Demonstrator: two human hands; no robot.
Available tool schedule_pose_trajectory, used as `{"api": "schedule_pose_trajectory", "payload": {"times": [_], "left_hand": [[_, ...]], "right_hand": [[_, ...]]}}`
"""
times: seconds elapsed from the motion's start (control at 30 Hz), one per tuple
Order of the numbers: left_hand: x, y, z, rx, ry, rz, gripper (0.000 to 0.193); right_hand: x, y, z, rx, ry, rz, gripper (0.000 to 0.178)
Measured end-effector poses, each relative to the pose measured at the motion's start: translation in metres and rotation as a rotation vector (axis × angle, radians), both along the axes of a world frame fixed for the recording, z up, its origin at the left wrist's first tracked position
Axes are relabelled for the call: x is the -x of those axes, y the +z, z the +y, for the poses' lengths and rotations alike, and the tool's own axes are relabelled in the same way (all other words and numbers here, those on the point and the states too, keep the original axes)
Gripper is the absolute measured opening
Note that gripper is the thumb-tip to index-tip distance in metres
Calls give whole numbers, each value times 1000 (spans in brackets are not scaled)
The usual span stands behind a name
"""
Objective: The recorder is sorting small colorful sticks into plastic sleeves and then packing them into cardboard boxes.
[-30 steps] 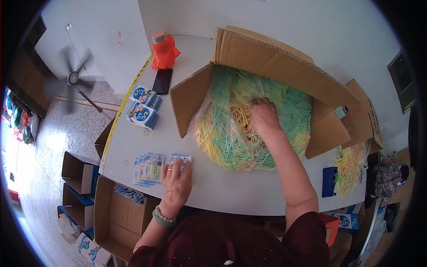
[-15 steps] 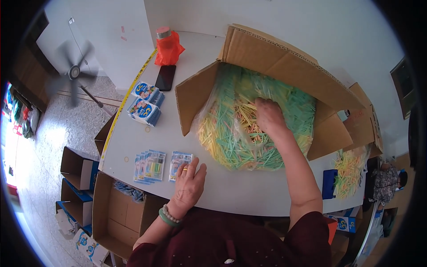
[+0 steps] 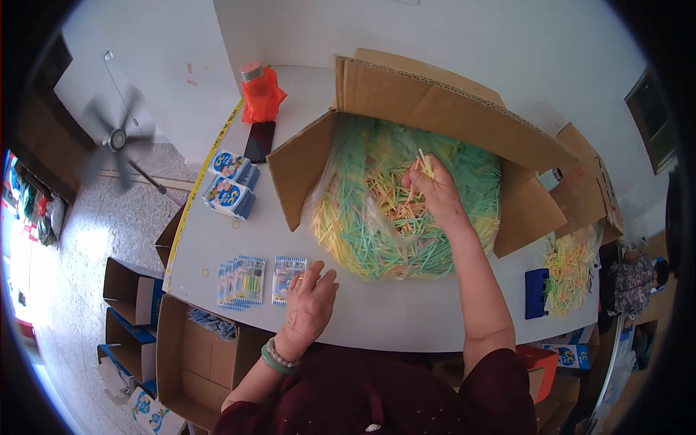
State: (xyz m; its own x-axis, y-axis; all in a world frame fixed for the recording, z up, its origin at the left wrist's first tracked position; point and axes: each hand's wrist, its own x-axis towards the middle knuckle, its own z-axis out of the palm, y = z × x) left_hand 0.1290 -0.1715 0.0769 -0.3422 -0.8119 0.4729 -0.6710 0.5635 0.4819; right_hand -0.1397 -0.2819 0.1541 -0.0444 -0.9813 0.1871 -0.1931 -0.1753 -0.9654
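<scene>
Nearest the body, the left hand (image 3: 310, 308) rests on the pale grey bench (image 3: 391, 312), its fingers slightly apart and clamped on nothing visible; their tips lie over the right edge of a flat blue-and-white printed packet (image 3: 283, 281), though how firmly they press I cannot tell. To the left of those fingers is an overlapping row of similar clear-fronted packets (image 3: 243, 281), the top one showing pale green and yellow sticks. Farther out, the right hand (image 3: 441, 197) has its fingers pinched together on a small bunch of thin pastel sticks (image 3: 425, 165), whose ends poke up past the fingertips. Half a second ago those fingers were down in the pile; now they are turned up with the bunch in view, so a few sticks stand parted from the rest. Below and around them spreads a clear plastic bag (image 3: 341, 243) full of green, yellow and pink sticks, its mouth open just under the fingers. Beyond them rises the flap of an open brown cardboard box (image 3: 428, 94), with the bag spilling from its front.
</scene>
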Motion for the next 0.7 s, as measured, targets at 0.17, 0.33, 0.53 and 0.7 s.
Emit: {"api": "schedule_pose_trajectory", "payload": {"times": [0.17, 0.33, 0.53, 0.7], "left_hand": [[19, 28, -18, -349, -107, 349, 31], [43, 51, -25, -238, -218, 542, 42], [57, -17, 12, -228, -322, 309, 47], [53, -33, 22, -138, -267, 10, 48]], "right_hand": [[-12, 6, 26, -29, 74, -179, 12], [-56, -30, 77, -132, 223, -80, 14], [-99, -164, 140, 106, 108, 227, 34], [-106, -185, 148, -5, 66, 230, 37]]}}
